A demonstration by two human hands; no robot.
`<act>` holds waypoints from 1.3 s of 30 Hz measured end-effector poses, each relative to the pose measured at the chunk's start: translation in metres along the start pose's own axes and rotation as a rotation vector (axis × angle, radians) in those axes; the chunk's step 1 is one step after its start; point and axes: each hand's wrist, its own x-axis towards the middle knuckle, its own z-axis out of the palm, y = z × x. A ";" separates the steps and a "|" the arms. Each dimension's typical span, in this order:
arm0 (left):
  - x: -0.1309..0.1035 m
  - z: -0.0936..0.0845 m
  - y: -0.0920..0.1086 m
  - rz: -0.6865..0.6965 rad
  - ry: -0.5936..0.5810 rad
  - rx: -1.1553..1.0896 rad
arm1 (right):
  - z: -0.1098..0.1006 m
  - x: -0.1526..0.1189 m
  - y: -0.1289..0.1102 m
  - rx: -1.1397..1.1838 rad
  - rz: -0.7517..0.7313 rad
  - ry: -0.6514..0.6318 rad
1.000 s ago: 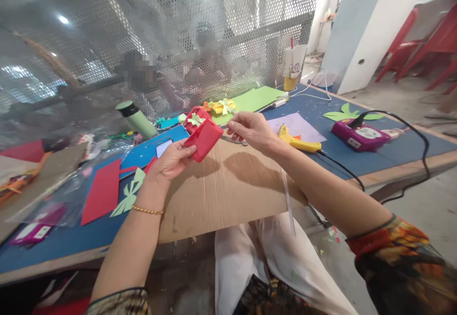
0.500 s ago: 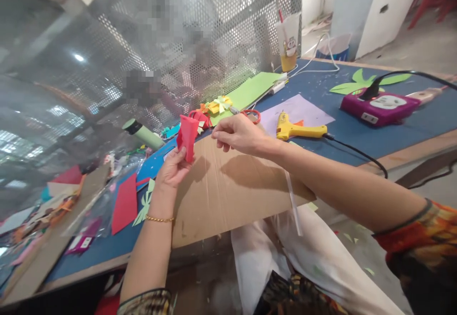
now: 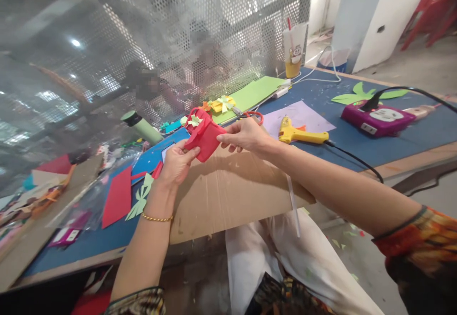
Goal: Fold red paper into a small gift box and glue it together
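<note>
A folded red paper piece [image 3: 204, 139] is held up between my two hands, above a sheet of brown cardboard [image 3: 228, 196]. My left hand [image 3: 178, 161] pinches its lower left side with thumb and fingers. At its right edge, my right hand [image 3: 246, 136] grips it between thumb and fingertips. Just behind it lie a red paper flower with pale green bits [image 3: 194, 119] and a yellow paper flower [image 3: 223, 104]. Red-handled scissors [image 3: 254, 116] sit behind my right hand.
A yellow glue gun [image 3: 303, 135] lies by lilac paper [image 3: 303, 110]. Farther right is a purple power strip [image 3: 378, 117] with a black cable. A drink cup [image 3: 293, 53] stands at the back, a green bottle [image 3: 142, 127] leans at left, and red paper [image 3: 117, 197] lies nearer.
The red paper has turned to show a broader face and moved slightly right. My right hand, which was apart from it, has taken hold of its right edge.
</note>
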 end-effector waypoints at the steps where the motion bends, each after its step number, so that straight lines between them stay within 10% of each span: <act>1: -0.001 0.001 0.001 0.015 -0.008 0.014 | 0.000 0.000 0.000 0.026 0.014 -0.015; 39: -0.018 0.019 0.008 -0.110 -0.078 -0.106 | -0.007 0.012 0.021 0.169 -0.100 -0.111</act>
